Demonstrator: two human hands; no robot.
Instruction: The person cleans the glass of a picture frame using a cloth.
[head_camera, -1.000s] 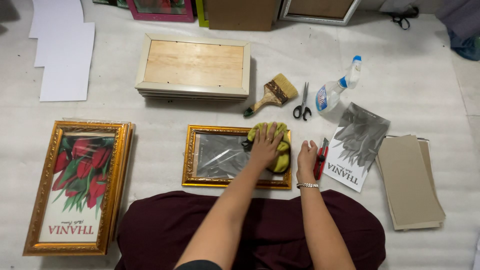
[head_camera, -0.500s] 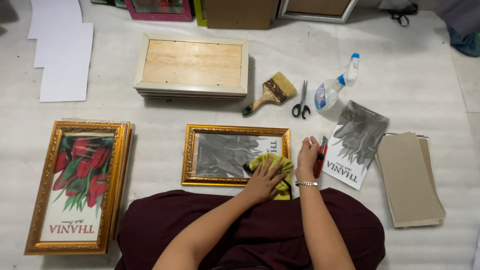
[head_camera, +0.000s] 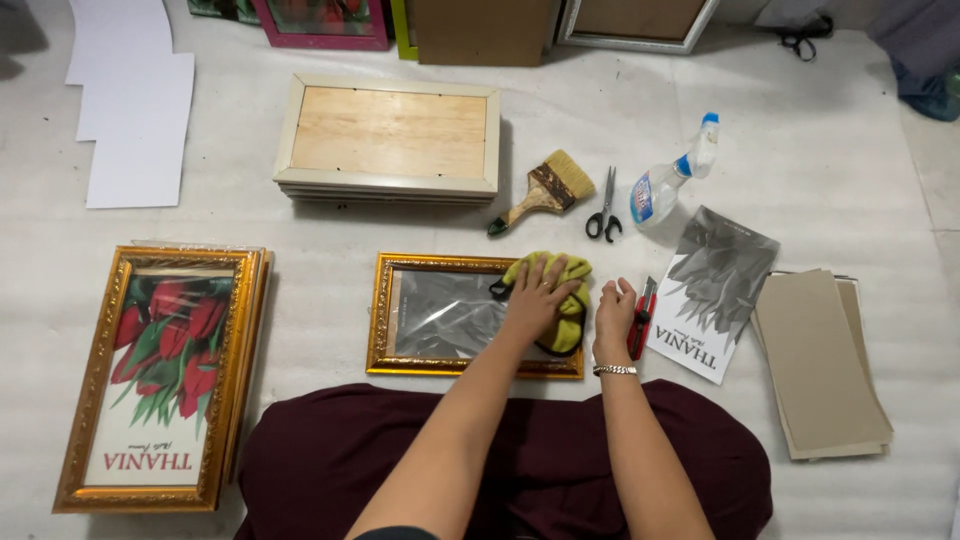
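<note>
My left hand (head_camera: 535, 295) — fingers spread flat on the yellow cloth (head_camera: 560, 290) — has moved from the gold frame's (head_camera: 380, 315) lower edge up to its top right corner, my right hand (head_camera: 613, 315) loosely curled beside it.

Two hands (head_camera: 540, 300), one cloth (head_camera: 565, 290), one brush (head_camera: 545, 190), two scissors (head_camera: 604, 212), one spray bottle (head_camera: 665, 185), one cutter (head_camera: 641, 318).

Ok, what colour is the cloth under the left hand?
Yellow-green. The cloth lies on the gold frame under the left hand; the head view shows it.

Blue-white label on spray bottle (head_camera: 660, 190)
</note>
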